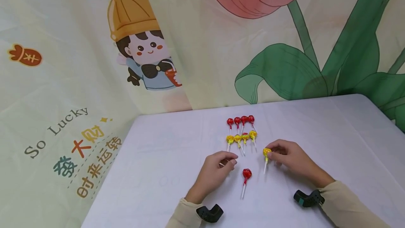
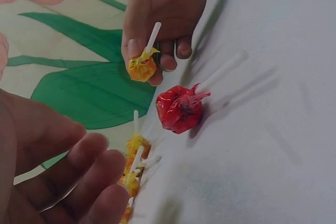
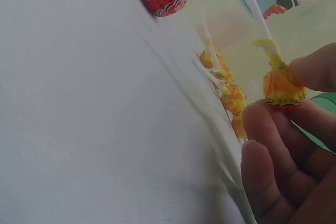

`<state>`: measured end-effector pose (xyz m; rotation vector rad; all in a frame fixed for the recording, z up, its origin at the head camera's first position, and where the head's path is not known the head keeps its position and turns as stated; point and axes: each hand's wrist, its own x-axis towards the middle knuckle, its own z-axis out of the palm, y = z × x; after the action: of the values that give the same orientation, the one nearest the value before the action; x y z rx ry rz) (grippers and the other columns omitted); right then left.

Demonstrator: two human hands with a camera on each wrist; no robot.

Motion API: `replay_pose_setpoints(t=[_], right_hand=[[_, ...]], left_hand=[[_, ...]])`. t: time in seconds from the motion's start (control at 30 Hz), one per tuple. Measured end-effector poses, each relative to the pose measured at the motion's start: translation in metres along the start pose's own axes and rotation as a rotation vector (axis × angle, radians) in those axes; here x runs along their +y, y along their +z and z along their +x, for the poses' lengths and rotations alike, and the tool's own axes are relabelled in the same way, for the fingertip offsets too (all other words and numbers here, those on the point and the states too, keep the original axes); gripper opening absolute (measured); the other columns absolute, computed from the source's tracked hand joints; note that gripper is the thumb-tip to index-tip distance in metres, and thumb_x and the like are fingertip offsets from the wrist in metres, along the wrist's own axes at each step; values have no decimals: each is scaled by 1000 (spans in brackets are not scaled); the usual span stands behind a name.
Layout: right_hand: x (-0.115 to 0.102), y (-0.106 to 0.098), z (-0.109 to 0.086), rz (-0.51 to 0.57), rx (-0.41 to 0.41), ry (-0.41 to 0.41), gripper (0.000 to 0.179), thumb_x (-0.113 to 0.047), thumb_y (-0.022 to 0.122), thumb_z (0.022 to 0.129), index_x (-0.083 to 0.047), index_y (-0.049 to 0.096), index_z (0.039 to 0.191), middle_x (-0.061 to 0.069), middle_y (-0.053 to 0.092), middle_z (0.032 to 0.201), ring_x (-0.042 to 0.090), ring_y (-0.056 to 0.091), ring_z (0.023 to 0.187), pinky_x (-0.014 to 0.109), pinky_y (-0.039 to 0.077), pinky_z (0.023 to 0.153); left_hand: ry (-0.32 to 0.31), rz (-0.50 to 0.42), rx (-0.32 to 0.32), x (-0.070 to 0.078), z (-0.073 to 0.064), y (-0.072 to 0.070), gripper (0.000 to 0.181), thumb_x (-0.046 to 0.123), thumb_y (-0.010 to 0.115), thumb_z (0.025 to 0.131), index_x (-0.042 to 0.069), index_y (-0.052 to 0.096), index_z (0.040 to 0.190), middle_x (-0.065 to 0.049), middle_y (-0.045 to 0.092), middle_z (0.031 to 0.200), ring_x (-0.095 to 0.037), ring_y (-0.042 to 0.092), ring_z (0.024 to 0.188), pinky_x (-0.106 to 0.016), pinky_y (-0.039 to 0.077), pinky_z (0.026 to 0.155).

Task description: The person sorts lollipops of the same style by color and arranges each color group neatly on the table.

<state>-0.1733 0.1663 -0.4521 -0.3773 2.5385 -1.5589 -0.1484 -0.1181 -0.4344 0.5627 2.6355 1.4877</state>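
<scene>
My right hand (image 1: 289, 156) pinches a yellow-wrapped lollipop (image 1: 267, 151) by its round head between thumb and fingers, its white stick pointing down toward me in the head view. The right wrist view shows that lollipop (image 3: 284, 85) close up at the fingertips. My left hand (image 1: 215, 171) is over the table with its fingers loosely bent and nothing seen in them. Between the hands, nearer to me, lies one red lollipop (image 1: 247, 174), also large in the left wrist view as a red wrapper (image 2: 179, 109).
Farther back on the white table (image 1: 171, 143) lie a row of several red lollipops (image 1: 244, 119) and, in front of it, a row of several yellow lollipops (image 1: 238, 139). A printed cloth backdrop (image 1: 202, 62) hangs behind the table's far edge.
</scene>
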Motion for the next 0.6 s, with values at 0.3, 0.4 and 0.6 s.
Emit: replay_pose_setpoints(t=[0.3,0.4,0.6], right_hand=[[2,-4,1,-9,7,8,32,-29,72,94,-8,68,117,4,67,103,21,59,85,31,54,65],[3,-5,1,-8,15,15,32,-29,72,94,-7,68,117,5,67,103,22,59,86,31,54,66],[3,-5,1,-9,26,12,31,-28,71,94,-7,68,117,5,67,104,23,59,85,31,55,65]], left_hand=[[-2,62,-51,-3,1,10,18,19,64,99,12,74,113,12,68,94,-6,61,83,-25,53,75],[3,97,-74,-3,0,12,18,18,64,99,13,75,112,13,67,95,-5,59,83,-24,52,76],[-19,126,-99,-5,-3,17,16,17,65,98,14,75,110,13,66,94,-3,57,80,-22,51,73]])
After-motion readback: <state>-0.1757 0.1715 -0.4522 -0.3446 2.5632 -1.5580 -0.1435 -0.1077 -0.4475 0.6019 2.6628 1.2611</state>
